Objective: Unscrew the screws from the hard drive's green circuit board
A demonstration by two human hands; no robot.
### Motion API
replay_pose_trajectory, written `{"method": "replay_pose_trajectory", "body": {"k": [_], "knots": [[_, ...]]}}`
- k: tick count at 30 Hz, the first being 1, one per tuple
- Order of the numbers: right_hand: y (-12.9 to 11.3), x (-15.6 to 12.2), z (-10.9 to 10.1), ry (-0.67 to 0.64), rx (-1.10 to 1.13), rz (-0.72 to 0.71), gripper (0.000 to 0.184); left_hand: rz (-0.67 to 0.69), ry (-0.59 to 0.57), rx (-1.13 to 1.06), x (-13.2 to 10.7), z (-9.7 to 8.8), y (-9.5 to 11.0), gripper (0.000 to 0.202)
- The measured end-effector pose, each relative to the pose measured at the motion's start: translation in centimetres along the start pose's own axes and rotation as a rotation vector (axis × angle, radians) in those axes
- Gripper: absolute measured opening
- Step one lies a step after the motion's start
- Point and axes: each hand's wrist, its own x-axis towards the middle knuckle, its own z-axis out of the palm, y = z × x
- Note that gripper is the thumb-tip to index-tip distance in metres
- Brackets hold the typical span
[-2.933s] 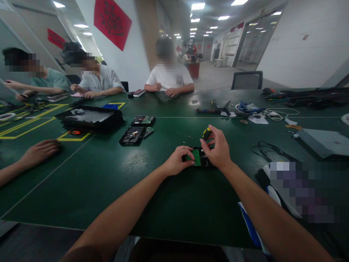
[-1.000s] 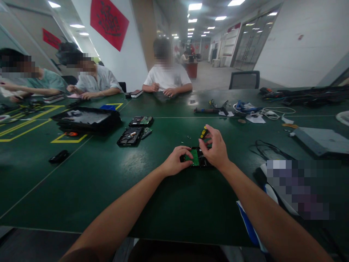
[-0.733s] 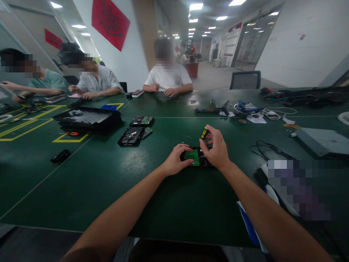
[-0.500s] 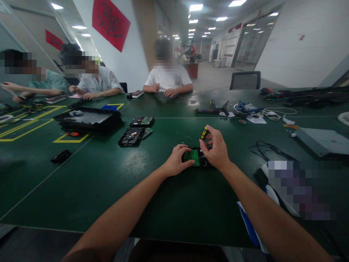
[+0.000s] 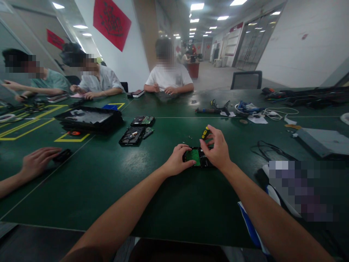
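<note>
A hard drive [image 5: 194, 157] lies on the green table in front of me, its green circuit board facing up. My left hand [image 5: 177, 160] grips its left end, fingers at the far edge and thumb at the near one. Above the drive's right half, my right hand [image 5: 218, 148] is closed on a black-and-yellow screwdriver [image 5: 205, 133], handle tilted up; its tip is hidden behind my fingers. Some tiny screws [image 5: 190, 137] are scattered just beyond the drive.
Two more drives, one opened [image 5: 132, 136] and one with its board showing [image 5: 143, 120], sit left of centre near a black tray [image 5: 89, 120]. At far left another person's hand [image 5: 38, 163] touches a small black object [image 5: 62, 155]. A grey metal box [image 5: 321, 142] stands right.
Another person's hand has come in from the left and reached the small black object. My own hands, the drive and the screwdriver look almost unmoved; the view has shifted slightly.
</note>
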Motion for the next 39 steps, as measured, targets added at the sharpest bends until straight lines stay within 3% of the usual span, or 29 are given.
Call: {"method": "replay_pose_trajectory", "body": {"k": [25, 39], "knots": [[0.42, -0.2, 0.19, 0.004, 0.014, 0.013, 0.068, -0.023, -0.008, 0.029, 0.12, 0.23, -0.13, 0.059], [-0.09, -0.17, -0.09, -0.017, 0.055, 0.003, 0.066, 0.04, 0.009, 0.016, 0.11, 0.39, -0.02, 0.05]]}}
